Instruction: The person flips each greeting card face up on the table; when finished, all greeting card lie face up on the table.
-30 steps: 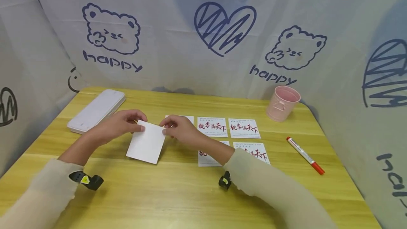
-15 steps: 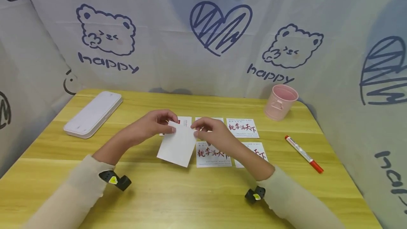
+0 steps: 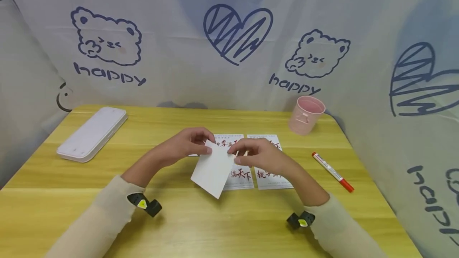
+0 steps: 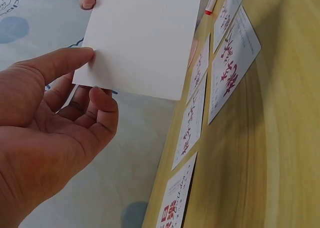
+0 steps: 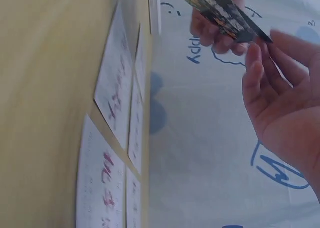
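Observation:
Both hands hold one white card [image 3: 214, 169] tilted above the table, its blank side toward the head camera. My left hand [image 3: 206, 146] pinches its upper left corner between thumb and fingers [image 4: 95, 91]. My right hand [image 3: 235, 155] pinches the upper right corner. In the right wrist view the card [image 5: 220, 9] is seen nearly edge-on and shows a dark patterned face. Beneath the hands lie several printed cards [image 3: 267, 178] with red characters, laid flat in rows; some are partly hidden by the hands and the held card.
A pink cup [image 3: 306, 115] stands at the back right of the wooden table [image 3: 222, 226]. A red-capped marker [image 3: 332, 171] lies right of the cards. A white flat case [image 3: 91, 133] lies at the back left. Printed cloth walls surround the table.
Both hands have carried the white card to the right, from beside the printed cards to above them. Its lower end has swung further right.

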The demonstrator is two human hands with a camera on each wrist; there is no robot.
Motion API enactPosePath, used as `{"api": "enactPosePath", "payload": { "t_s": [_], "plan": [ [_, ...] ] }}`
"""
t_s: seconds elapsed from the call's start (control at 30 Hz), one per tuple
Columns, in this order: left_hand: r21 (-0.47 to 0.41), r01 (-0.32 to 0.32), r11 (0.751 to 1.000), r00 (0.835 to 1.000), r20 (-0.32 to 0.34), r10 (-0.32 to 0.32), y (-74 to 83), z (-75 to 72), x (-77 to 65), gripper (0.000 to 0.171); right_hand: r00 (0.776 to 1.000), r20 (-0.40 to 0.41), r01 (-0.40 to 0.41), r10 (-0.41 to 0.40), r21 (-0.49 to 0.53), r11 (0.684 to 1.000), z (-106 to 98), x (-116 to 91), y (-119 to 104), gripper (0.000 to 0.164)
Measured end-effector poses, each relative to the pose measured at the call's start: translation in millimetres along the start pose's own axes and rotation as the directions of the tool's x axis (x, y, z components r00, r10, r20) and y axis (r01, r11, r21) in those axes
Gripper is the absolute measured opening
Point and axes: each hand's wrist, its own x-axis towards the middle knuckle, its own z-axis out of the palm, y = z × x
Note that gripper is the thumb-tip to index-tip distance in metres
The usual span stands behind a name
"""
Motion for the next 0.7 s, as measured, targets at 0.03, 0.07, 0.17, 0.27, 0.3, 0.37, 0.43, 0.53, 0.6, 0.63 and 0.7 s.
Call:
{"api": "enactPosePath", "payload": {
  "t_s": [0.03, 0.07, 0.17, 0.27, 0.3, 0.37, 0.43, 0.53, 0.6, 0.63, 0.7],
  "plan": [
    [-0.003, 0.000, 1.000, 1.000, 0.005, 0.000, 0.0, 0.9, 0.7, 0.025, 1.000, 0.012, 0.018, -0.018, -0.023, 1.000, -1, -1, 1, 0.021],
    [-0.008, 0.000, 1.000, 1.000, 0.011, 0.000, 0.0, 1.6, 1.2, 0.024, 0.999, 0.019, 0.033, -0.033, -0.040, 0.999, -2, -2, 1, 0.022],
    [-0.024, -0.002, 1.000, 1.000, 0.028, 0.003, 0.8, 2.2, 1.4, 0.024, 0.998, -0.008, 0.064, -0.065, -0.050, 0.997, -1, -3, 2, 0.020],
    [-0.032, -0.004, 0.999, 0.999, 0.037, 0.005, 0.6, 1.1, 1.2, 0.025, 0.995, -0.071, 0.075, -0.076, -0.018, 0.997, 3, -3, 1, 0.016],
    [-0.033, -0.003, 0.999, 0.999, 0.038, 0.004, 0.3, 0.9, 1.3, 0.025, 0.992, -0.094, 0.080, -0.080, -0.003, 0.997, 5, -3, 1, 0.014],
    [-0.033, 0.002, 0.999, 0.999, 0.037, -0.001, -0.5, 1.0, 1.3, 0.027, 0.987, -0.138, 0.091, -0.087, 0.025, 0.996, 9, -3, 1, 0.011],
    [-0.026, 0.009, 1.000, 0.999, 0.044, -0.008, -1.3, 2.2, 1.6, 0.031, 0.978, -0.183, 0.110, -0.100, 0.048, 0.993, 11, -2, 0, 0.009],
    [-0.017, 0.008, 1.000, 0.998, 0.059, -0.007, -1.8, 4.1, 1.5, 0.037, 0.964, -0.244, 0.132, -0.109, 0.082, 0.988, 13, -1, -1, 0.006],
    [-0.001, 0.006, 1.000, 0.999, 0.052, -0.006, 0.1, 3.8, -0.5, 0.037, 0.956, -0.280, 0.121, -0.090, 0.092, 0.988, 12, -1, -1, 0.007],
    [0.000, 0.002, 1.000, 0.999, 0.042, -0.002, 1.6, 3.0, -2.1, 0.037, 0.952, -0.295, 0.110, -0.078, 0.093, 0.990, 11, -1, -2, 0.008],
    [0.000, -0.010, 1.000, 1.000, 0.013, 0.010, 6.1, 0.1, -7.1, 0.036, 0.946, -0.322, 0.071, -0.042, 0.080, 0.994, 7, 0, -1, 0.011]
  ]
}}
